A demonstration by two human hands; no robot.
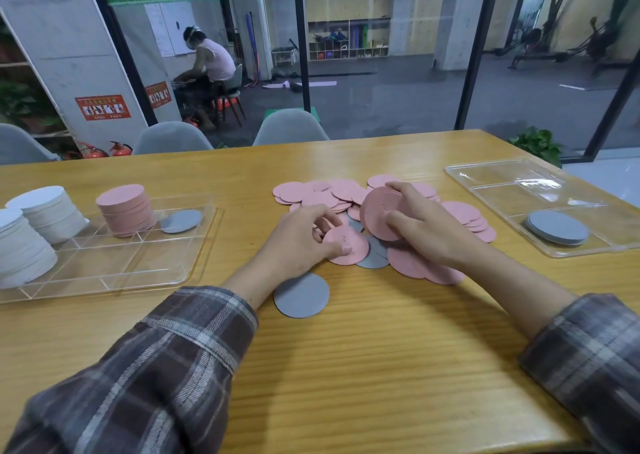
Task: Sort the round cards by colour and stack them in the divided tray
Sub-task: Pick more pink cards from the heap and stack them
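Observation:
A loose pile of pink round cards [332,194] with a few grey ones [375,256] lies in the middle of the wooden table. My right hand [426,225] grips a tilted stack of pink cards [379,213] above the pile. My left hand [298,242] pinches a single pink card [349,249] at the pile's near edge. One grey card [301,296] lies alone by my left wrist. The divided clear tray [114,273] on the left holds a pink stack [126,209], a grey card [181,221] and two white stacks [48,207].
A second clear divided tray [502,190] sits at the right with a grey stack [557,227] in its near compartment. Grey chairs [289,126] stand behind the table's far edge, in front of a glass wall. A potted plant [536,142] is at the far right corner.

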